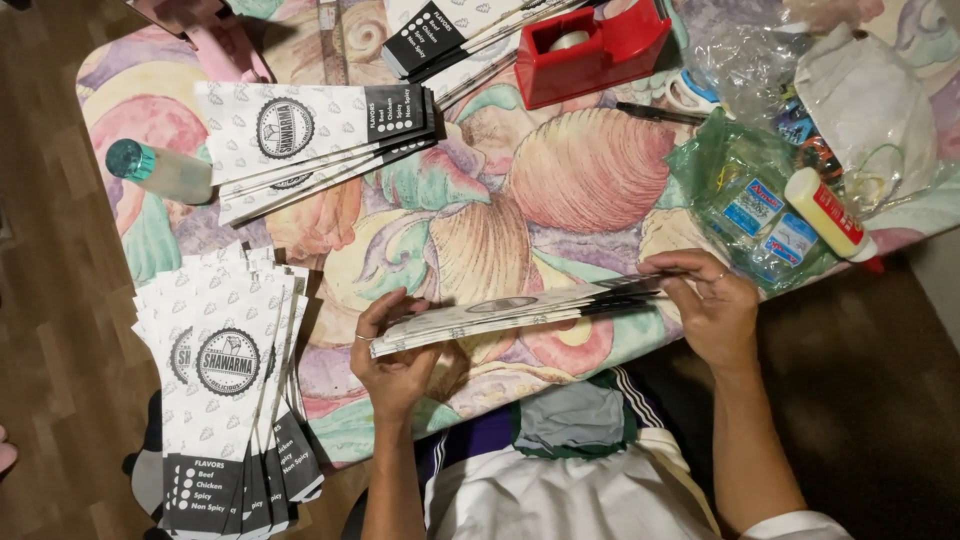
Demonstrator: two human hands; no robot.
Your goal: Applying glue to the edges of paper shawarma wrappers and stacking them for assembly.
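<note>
Both my hands hold a thin stack of white paper sleeves with black ends (510, 312), edge-on and level above the table's near edge. My left hand (392, 355) grips the stack's white end from below. My right hand (708, 305) pinches the black end, fingers curled over the top. More of the same printed sleeves lie fanned at the lower left (228, 380), and another pile (310, 135) lies at the upper left of the table.
The table wears a cloth with a shell pattern (590, 170). On it stand a red tape dispenser (590, 45), a small bottle with a teal cap (160, 170), a glue bottle with a red cap (830, 215), a pen (660, 113) and clear plastic bags (760, 200).
</note>
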